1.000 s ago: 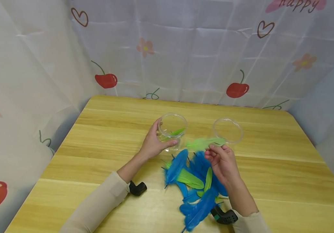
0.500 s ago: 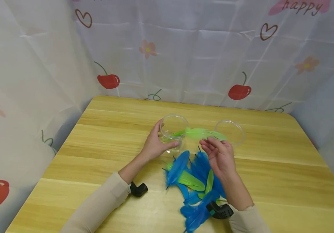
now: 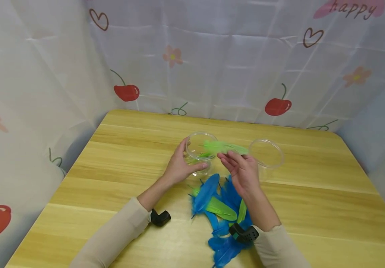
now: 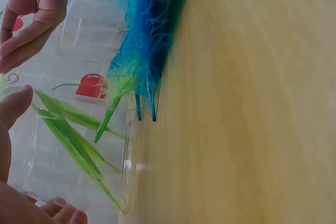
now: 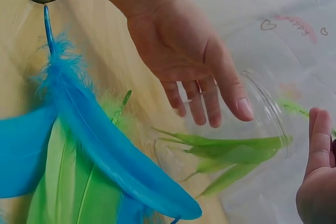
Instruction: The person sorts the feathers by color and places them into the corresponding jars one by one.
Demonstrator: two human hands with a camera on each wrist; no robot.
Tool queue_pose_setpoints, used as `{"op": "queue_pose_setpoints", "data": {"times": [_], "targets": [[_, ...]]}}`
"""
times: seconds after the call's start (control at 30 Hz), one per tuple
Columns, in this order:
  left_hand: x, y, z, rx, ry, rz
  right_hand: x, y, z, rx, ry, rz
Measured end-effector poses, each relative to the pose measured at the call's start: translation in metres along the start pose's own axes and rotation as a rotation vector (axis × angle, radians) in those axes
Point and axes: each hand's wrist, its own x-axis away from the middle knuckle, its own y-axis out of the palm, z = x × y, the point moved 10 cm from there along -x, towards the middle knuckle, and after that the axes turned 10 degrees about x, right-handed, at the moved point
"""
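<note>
A clear plastic jar [image 3: 197,153] stands on the table, and my left hand [image 3: 180,166] grips its side, thumb in front and fingers behind. Several green feathers lean inside it, their quills down, as the left wrist view shows of these feathers [image 4: 79,148]. My right hand [image 3: 246,174] pinches another light green feather [image 3: 229,147], whose fluffy end is over the jar's mouth. In the right wrist view my right hand [image 5: 319,174] is partly cut off beside the jar's rim [image 5: 270,103].
Blue feathers [image 3: 205,193] and green feathers [image 3: 221,209] lie in a loose pile before the jar, partly under my right forearm. A second clear jar [image 3: 282,159] stands to the right. The wooden table [image 3: 128,149] meets a printed curtain [image 3: 212,74] at the back.
My right hand has moved left and a little away from me, bringing the green feather from beside the jar to over its mouth. My left hand keeps its grip on the jar.
</note>
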Motion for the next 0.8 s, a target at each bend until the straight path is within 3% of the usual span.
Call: {"op": "queue_pose_setpoints", "data": {"times": [0.2,0.47,0.8], "targets": [[-0.001,0.0,0.0,0.007,-0.005,-0.002,-0.006,0.007,0.003,0.061,0.012,-0.016],[-0.002,0.0,-0.001,0.003,-0.007,0.006,0.0,0.018,0.009,0.231,0.075,-0.194],[-0.002,0.0,-0.001,0.003,0.003,0.01,0.004,0.01,0.009,0.238,0.069,-0.161]]}}
